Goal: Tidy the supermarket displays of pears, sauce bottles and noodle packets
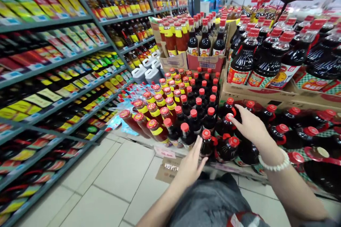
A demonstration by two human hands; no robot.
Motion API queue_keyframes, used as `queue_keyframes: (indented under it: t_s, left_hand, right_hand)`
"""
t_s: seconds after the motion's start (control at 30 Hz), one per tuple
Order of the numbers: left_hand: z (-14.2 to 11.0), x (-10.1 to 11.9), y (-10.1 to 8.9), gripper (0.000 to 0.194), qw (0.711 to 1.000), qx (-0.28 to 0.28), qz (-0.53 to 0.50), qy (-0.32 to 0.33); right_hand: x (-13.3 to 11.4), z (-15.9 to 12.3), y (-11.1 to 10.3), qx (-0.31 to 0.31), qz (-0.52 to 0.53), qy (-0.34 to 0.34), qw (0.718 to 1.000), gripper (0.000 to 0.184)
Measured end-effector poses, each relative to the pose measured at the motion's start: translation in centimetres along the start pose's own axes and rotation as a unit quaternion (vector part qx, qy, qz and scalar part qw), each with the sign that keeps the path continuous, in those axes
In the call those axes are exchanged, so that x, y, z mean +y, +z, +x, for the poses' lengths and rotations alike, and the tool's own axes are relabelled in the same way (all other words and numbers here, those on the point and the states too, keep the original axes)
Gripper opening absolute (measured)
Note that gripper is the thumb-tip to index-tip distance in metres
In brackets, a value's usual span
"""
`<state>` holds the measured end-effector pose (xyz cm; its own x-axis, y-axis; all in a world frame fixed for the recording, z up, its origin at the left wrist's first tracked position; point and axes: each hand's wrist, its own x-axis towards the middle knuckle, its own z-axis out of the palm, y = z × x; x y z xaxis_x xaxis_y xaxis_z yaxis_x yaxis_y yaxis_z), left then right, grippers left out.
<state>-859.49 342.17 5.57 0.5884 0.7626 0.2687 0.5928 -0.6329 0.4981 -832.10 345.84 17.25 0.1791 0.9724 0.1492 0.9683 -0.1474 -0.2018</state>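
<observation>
My left hand [189, 166] is open, its fingers stretched out beside a small dark bottle with a red cap [206, 135] in the front row. The fingertips are at that bottle's left side; whether they touch it I cannot tell. My right hand [250, 125] reaches over the larger dark bottles with red handles, thumb and fingers apart. Its thumb is close to a red-capped dark bottle [225, 126], and contact is unclear. Another large dark bottle with a red cap [227, 148] stands between my hands. A pale beaded bracelet [275, 161] circles my right wrist.
Left of the dark bottles stand rows of red sauce bottles [157, 127] with yellow labels. Cartons of large dark bottles [242, 60] rise behind. Shelves of packaged goods [64, 56] line the left side, above a tiled floor [114, 181]. A cardboard piece [167, 170] hangs at the front edge.
</observation>
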Motion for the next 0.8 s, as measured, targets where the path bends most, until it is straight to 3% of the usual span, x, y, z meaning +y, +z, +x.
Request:
queue_keyframes:
  t_s: [0.13, 0.2, 0.3, 0.43, 0.63, 0.8]
  left_hand:
    - [-3.2, -3.5, -1.1, 0.050, 0.990, -0.101, 0.005, 0.094]
    - [-4.2, -5.0, -1.4, 0.038, 0.982, -0.140, 0.016, 0.126]
    - [-4.9, -6.5, -1.7, 0.031, 0.974, -0.172, 0.023, 0.147]
    - [-4.5, -6.9, -2.1, 0.028, 0.968, -0.198, 0.037, 0.150]
    - [-3.9, -7.2, -3.3, 0.029, 0.957, -0.229, 0.051, 0.171]
    - [-4.6, -8.5, -4.1, 0.027, 0.960, -0.225, 0.061, 0.152]
  right_hand:
    - [-1.3, 3.9, 2.6, -0.170, -0.117, 0.007, 0.978, 0.056]
    - [-1.3, 4.9, 3.6, -0.210, -0.154, 0.001, 0.965, 0.052]
    - [-0.9, 5.6, 4.4, -0.204, -0.179, -0.032, 0.962, 0.051]
    - [-0.9, 5.9, 4.6, -0.185, -0.207, -0.045, 0.960, 0.051]
    - [-1.1, 5.7, 5.4, -0.182, -0.210, 0.012, 0.961, 0.053]
    - [-0.7, 5.8, 6.0, -0.154, -0.165, 0.052, 0.973, 0.052]
